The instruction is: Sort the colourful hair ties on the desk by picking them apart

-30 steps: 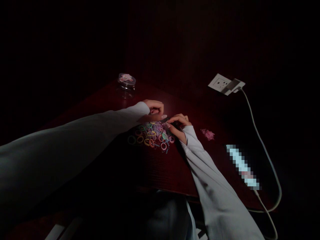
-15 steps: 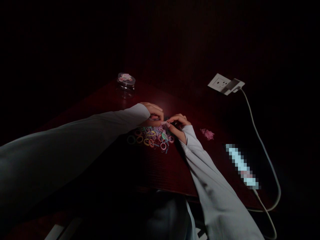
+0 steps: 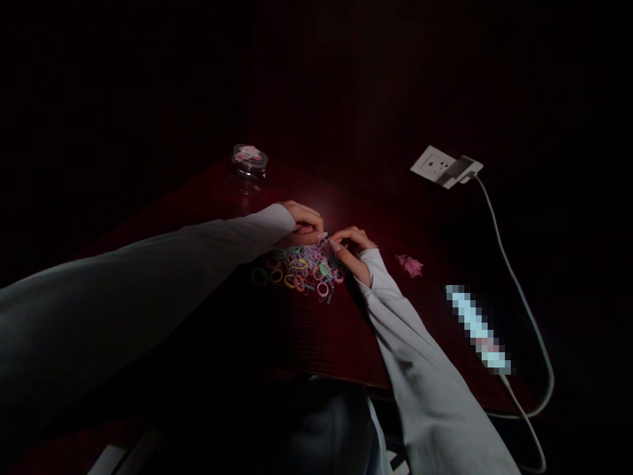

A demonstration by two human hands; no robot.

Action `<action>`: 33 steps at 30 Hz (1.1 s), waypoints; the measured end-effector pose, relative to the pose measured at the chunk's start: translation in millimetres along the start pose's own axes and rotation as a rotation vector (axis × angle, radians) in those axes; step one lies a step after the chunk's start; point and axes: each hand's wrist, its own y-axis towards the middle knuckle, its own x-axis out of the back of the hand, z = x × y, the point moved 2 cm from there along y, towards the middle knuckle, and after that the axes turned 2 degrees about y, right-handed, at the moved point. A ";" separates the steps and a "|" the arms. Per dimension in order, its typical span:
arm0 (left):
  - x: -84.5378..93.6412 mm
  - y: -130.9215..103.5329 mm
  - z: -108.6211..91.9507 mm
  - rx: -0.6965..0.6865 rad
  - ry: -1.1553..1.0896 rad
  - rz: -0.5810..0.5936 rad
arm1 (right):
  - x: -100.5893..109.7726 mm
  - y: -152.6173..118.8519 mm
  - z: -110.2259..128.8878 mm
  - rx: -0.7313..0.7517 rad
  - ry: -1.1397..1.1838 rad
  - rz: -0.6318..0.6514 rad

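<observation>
My left hand is closed, thumb pressed against the fingers, above the back of a pile of colourful hair ties. Close beside it on the right, my right hand also pinches with thumb and forefinger. Whatever lies between the fingertips is too small and dim to name. Pink, yellow, green and purple loops make up the pile, which spreads on the dark red table just in front of both hands. Right of my right hand lies a small separate heap of pink hair ties.
A clear lidded jar stands at the back left. On the right, a phone with a blurred screen lies on the table, a white cable looping past it. A socket with a plugged-in charger sits at upper right.
The fingertips of my two hands have drawn slightly apart, and the left thumb has lifted a little. The pile and the pink heap look the same.
</observation>
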 end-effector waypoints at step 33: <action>-9.2 -1.7 8.5 0.064 0.072 0.145 | 2.1 4.2 1.2 0.012 -0.066 -0.030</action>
